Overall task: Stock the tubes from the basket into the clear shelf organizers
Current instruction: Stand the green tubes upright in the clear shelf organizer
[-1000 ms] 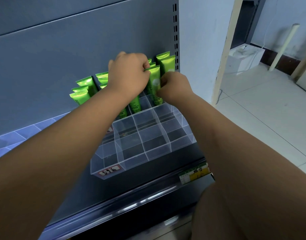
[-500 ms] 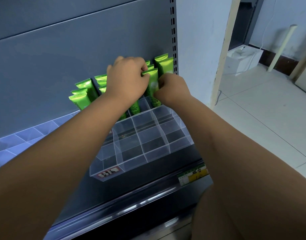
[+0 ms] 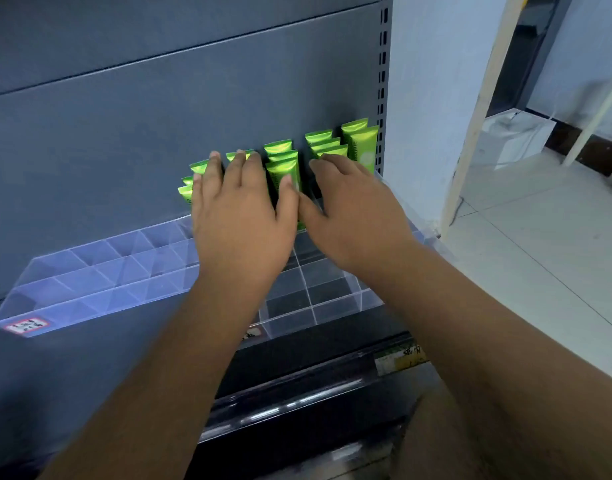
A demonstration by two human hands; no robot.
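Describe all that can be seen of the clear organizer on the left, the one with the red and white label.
The left organizer is a long tray of clear plastic; thin walls divide it into rows of small compartments. Those in view hold nothing. A red and white label sits on its front wall, near the left corner. It lies on the dark shelf, by the grey panel. The left hand hides its right end.

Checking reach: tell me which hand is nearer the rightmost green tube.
Right. The right hand lies just left of that tube; the left hand sits farther left, over the other tubes.
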